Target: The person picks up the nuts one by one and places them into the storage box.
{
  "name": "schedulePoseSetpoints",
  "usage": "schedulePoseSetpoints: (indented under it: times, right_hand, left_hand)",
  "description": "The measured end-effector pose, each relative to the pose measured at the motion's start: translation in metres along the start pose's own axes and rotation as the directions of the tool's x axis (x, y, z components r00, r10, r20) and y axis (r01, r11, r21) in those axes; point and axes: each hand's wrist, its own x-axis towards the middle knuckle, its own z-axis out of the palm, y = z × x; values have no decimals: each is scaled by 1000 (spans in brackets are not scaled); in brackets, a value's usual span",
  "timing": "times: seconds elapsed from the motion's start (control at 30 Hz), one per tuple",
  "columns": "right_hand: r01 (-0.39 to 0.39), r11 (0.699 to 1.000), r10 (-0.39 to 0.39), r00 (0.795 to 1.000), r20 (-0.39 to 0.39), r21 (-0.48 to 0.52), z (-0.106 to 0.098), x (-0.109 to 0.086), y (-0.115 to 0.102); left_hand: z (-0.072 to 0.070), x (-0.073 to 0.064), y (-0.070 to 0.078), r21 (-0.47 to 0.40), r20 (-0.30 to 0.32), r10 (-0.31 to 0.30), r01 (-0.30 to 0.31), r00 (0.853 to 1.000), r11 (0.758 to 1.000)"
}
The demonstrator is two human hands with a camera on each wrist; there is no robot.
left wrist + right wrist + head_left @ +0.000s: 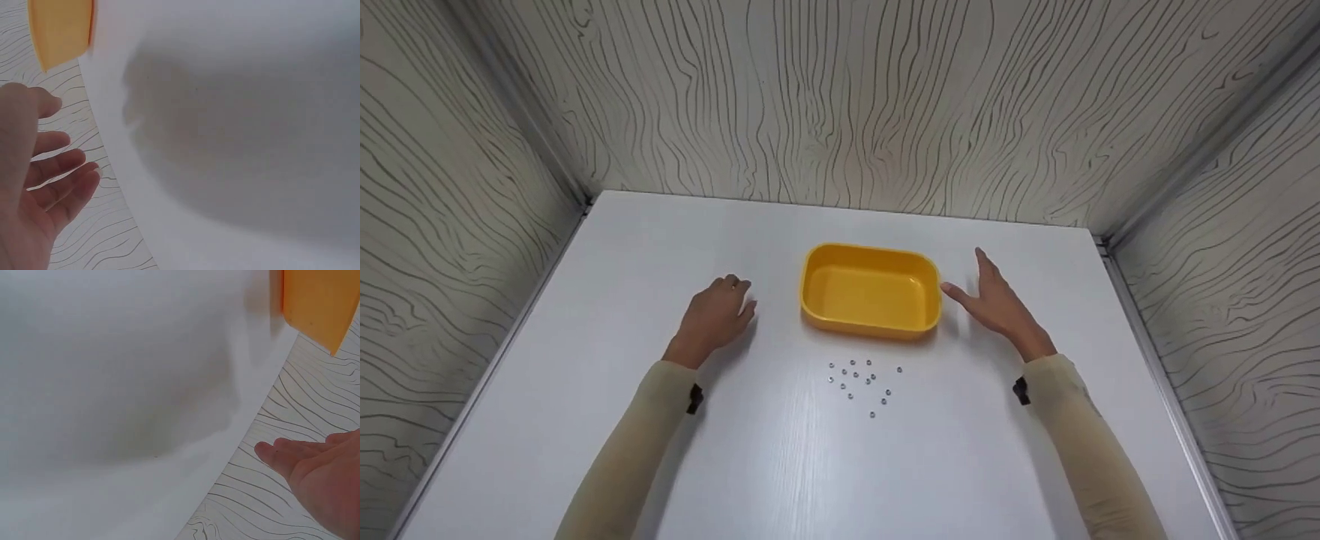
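Observation:
A yellow rectangular tub (870, 328) with rounded corners stands upright on the white table, nothing inside it. In front of it lie several tiny silvery round pieces (856, 375), too small to make out their kind. My left hand (715, 313) is to the left of the tub, its fingers loosely bent around nothing; the left wrist view shows the same relaxed fingers (59, 166). To the tub's right, my right hand (997, 304) has its fingers straight and thumb spread, the thumb tip close by the tub's right wall. It holds nothing.
Panels with a wood-grain line pattern enclose the table (720, 465) at the back (825, 97), left (435, 202) and right (1252, 262). Each wrist, in a beige sleeve (1072, 420), carries a small black device (695, 398).

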Motion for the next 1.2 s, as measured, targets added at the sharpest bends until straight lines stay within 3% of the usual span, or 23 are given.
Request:
schedulePoseSetpoints:
  times: [0.3, 0.63, 1.2]
  right_hand:
    - [34, 999, -34, 999, 23, 10, 7, -1, -13]
    - [91, 995, -91, 996, -8, 34, 23, -4, -26]
    - [185, 983, -184, 982, -33, 14, 44, -9, -38]
  left_hand:
    - [4, -5, 12, -1, 76, 19, -19, 997, 1000]
    - [16, -18, 25, -69, 11, 140, -139, 990, 988]
    - [25, -26, 59, -58, -49, 229, -232, 972, 971]
